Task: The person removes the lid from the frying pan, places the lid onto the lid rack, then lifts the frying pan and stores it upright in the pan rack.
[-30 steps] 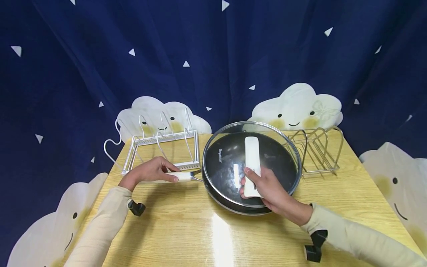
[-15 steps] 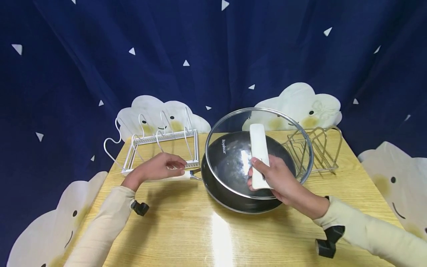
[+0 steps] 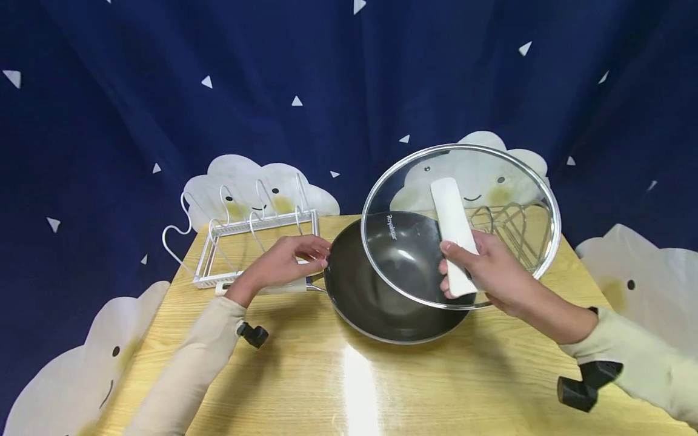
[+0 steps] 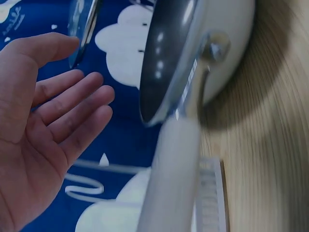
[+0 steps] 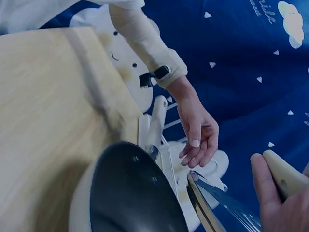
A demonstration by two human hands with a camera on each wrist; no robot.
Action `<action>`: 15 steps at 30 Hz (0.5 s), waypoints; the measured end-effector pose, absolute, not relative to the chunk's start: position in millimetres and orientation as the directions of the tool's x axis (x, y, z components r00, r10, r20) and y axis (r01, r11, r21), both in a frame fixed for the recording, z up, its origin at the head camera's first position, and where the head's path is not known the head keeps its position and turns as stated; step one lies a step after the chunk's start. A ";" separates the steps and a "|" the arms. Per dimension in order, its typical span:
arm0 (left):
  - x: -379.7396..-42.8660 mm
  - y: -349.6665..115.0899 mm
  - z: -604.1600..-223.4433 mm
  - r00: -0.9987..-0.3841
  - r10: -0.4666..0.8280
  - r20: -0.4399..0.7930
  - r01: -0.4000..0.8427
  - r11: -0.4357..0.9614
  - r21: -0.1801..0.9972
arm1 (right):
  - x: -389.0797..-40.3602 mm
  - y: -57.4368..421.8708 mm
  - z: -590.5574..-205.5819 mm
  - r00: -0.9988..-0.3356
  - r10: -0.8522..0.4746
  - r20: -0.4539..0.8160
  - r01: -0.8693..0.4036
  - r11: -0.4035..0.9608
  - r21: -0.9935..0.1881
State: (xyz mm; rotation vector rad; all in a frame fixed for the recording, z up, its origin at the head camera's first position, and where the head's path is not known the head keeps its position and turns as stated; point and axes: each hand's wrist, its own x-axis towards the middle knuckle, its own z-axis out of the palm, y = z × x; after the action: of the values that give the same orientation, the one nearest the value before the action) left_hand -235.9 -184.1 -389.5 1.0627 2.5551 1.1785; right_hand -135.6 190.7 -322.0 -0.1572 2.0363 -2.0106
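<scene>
My right hand (image 3: pixel 496 269) grips the long white handle (image 3: pixel 454 230) of a round glass lid (image 3: pixel 507 188) with a metal rim. The lid is held tilted above the right part of a dark wok (image 3: pixel 371 303), overlapping it in the head view. My left hand (image 3: pixel 286 263) hovers over the wok's cream handle (image 3: pixel 283 287), fingers loosely bent and holding nothing. In the left wrist view the palm and spread fingers show beside the wok handle (image 4: pixel 174 164), apart from it. The wok stands on the wooden table (image 3: pixel 305 381), its inside uncovered on the left.
A white rack (image 3: pixel 256 225) with wavy wire dividers stands at the back left, behind the wok handle. At the back right a metal wire rack (image 3: pixel 513 204) shows through the lid. A dark blue curtain (image 3: pixel 262 54) with cloud shapes hangs behind the table.
My right hand has raised the lid off the wok and carried it right and away. My left hand has let go of the wok handle, risen and shifted right.
</scene>
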 end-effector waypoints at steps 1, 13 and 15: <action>-237.4 -179.9 -389.3 -0.741 0.649 0.175 0.546 0.430 0.719 | -135.9 194.4 -319.3 -0.958 -0.264 -0.115 0.107 0.045 -0.993; -259.8 -118.1 -371.3 -0.760 0.620 0.193 0.504 0.376 0.778 | -141.5 241.6 -298.3 -0.982 -0.182 -0.044 -0.019 0.333 -0.943; -265.6 -108.0 -371.4 -0.757 0.622 0.201 0.504 0.360 0.785 | -141.6 248.1 -295.0 -0.985 -0.168 -0.028 -0.042 0.399 -0.916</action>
State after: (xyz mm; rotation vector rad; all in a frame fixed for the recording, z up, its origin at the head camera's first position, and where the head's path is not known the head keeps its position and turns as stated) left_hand -265.6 -108.0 -371.4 1.0328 2.4795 1.3591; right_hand -141.6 248.1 -295.0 -0.1911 2.5282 -1.6510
